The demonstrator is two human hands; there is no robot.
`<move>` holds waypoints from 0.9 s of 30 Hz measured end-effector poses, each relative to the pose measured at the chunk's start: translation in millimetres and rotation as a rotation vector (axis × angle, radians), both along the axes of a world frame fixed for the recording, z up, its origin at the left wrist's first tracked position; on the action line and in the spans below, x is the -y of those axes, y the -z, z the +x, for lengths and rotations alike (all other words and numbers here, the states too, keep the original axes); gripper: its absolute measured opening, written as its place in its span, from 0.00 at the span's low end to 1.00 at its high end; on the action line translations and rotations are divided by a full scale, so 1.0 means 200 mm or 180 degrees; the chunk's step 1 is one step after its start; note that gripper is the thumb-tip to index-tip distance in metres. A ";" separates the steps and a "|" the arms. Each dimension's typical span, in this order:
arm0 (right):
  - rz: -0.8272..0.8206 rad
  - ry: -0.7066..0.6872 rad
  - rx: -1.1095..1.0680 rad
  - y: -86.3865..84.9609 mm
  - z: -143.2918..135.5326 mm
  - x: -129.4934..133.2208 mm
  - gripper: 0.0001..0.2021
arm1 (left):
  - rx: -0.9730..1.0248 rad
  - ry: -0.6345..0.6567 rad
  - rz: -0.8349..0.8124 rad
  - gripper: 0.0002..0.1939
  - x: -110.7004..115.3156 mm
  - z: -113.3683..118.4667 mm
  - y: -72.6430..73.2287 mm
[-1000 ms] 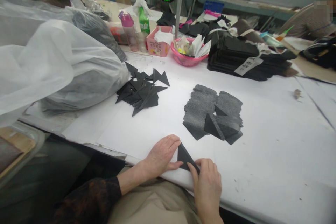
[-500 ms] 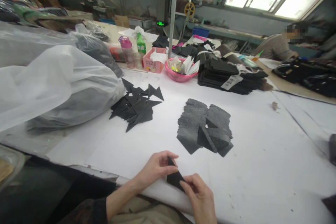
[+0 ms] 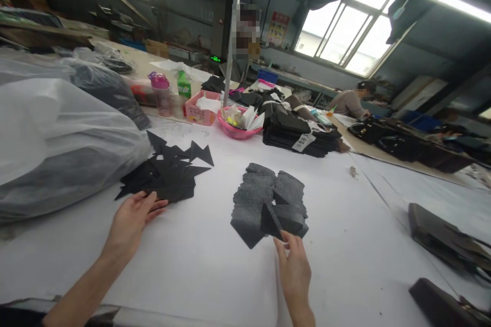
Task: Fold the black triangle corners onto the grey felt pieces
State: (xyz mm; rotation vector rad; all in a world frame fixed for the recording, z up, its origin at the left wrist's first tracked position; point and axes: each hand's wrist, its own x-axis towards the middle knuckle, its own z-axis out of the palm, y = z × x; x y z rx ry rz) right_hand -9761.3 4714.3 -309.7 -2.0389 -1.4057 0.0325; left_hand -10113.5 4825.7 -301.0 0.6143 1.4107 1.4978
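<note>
Touching a black triangle (image 3: 270, 222), the right grip (image 3: 279, 238) is slightly open.

Workshop with a long white-covered worktable (image 3: 199, 265); on it, a strapped stack of flat black pieces (image 3: 295, 130). Left of the stack, a large translucent plastic sack (image 3: 72, 148); behind it, a seated person (image 3: 347, 102) at another bench.

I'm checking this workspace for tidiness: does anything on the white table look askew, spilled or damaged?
One black triangular piece by the right hand lies askew across the overlapping dark-grey rows, breaking their alignment. A small brownish scrap sits alone on the white table, looking stray. No spill or damage shows.
</note>
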 end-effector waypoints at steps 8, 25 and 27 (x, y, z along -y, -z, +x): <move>0.0289 0.0037 0.0260 0.14 0.04 -0.27 0.30 | -0.1221 0.0650 0.0136 0.32 0.29 0.11 0.22; 0.0151 -0.0251 -0.2123 0.03 0.03 -0.15 0.20 | -0.2751 0.1367 0.0678 0.13 0.35 0.18 0.18; 0.0224 -0.0204 -0.2240 -0.01 0.02 -0.12 0.21 | -0.2785 0.1716 0.0972 0.11 0.36 0.24 0.17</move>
